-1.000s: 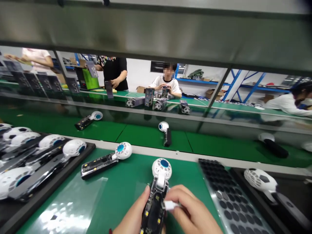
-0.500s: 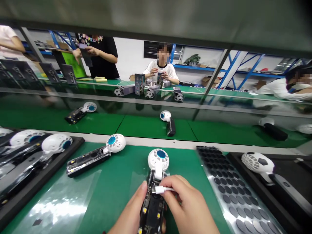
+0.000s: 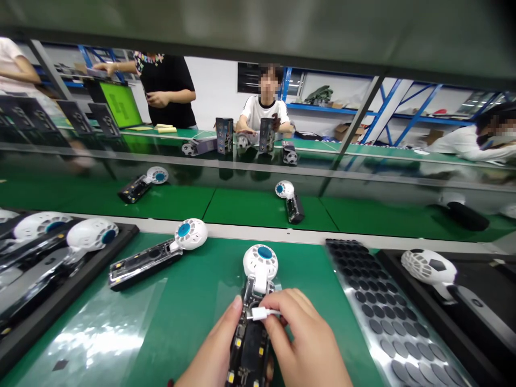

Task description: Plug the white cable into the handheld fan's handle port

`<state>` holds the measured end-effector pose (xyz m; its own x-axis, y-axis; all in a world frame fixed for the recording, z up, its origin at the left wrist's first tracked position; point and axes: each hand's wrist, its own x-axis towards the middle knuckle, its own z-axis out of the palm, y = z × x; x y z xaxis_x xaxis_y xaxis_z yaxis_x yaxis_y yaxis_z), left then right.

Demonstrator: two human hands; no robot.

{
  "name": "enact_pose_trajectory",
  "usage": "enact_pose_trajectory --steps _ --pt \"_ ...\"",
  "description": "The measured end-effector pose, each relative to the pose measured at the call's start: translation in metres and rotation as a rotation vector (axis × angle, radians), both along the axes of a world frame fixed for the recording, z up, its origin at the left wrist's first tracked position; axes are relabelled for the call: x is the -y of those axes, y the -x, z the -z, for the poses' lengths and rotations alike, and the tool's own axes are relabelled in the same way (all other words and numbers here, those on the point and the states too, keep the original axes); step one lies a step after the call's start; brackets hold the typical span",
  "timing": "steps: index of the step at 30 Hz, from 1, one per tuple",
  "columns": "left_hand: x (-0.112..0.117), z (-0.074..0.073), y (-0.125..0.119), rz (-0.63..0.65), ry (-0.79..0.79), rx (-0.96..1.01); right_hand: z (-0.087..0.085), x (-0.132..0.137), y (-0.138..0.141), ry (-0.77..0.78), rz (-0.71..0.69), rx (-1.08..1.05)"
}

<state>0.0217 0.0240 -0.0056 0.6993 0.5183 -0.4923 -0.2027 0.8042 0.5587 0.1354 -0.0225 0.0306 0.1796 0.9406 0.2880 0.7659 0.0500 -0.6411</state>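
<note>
Over green matting [image 3: 193,306], left hand [image 3: 212,349] apparently wraps a device [image 3: 253,344], curled right hand [image 3: 306,336] pinches a plug [image 3: 259,313].

At least nine fans [image 3: 260,264] can be counted, of which one is held. Two hands [image 3: 212,352] [image 3: 308,338], one white plug [image 3: 259,313], two trays [image 3: 492,284], one sheet of discs [image 3: 381,310] and four other people [image 3: 252,110] are also seen.

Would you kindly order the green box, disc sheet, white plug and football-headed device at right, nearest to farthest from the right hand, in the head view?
1. White plug: in the right hand.
2. Disc sheet: to its right.
3. Football-headed device: beyond the sheet, right.
4. Green box: far background, left.
</note>
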Motion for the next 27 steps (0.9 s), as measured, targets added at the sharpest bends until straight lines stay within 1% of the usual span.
enact_pose_trajectory --steps 3,8,11,14,16,18,20,22,24,25,27 --pt "0.0 -0.004 0.0 -0.007 -0.006 0.012 0.004 0.0 -0.001 -0.028 -0.016 0.053" --pt "0.0 -0.012 0.001 -0.054 -0.039 0.031 0.009 0.002 0.0 -0.087 -0.056 0.051" --pt "0.0 -0.013 0.002 -0.081 -0.064 0.015 0.01 0.002 0.004 -0.039 0.043 -0.014" --pt "0.0 -0.013 0.004 -0.076 -0.072 -0.027 0.01 0.0 0.008 0.041 0.133 -0.221" --pt "0.002 -0.012 0.005 -0.066 -0.084 -0.044 0.008 -0.002 0.007 0.052 0.176 -0.462" --pt "0.003 -0.013 0.007 -0.045 -0.116 -0.019 0.005 -0.001 0.003 0.075 0.216 -0.718" --pt "0.003 -0.013 0.008 -0.008 -0.163 0.04 -0.001 0.001 -0.005 0.121 0.222 -0.856" --pt "0.002 -0.013 0.009 0.023 -0.192 0.087 -0.007 0.005 -0.012 0.185 0.263 -0.838" --pt "0.001 -0.013 0.01 0.024 -0.175 0.098 -0.01 0.008 -0.017 0.239 0.305 -0.735" --pt "0.0 -0.014 0.011 0.013 -0.16 0.095 -0.011 0.009 -0.018 0.256 0.31 -0.687" --pt "-0.002 -0.015 0.013 -0.007 -0.135 0.09 -0.009 0.011 -0.017 0.251 0.277 -0.612"
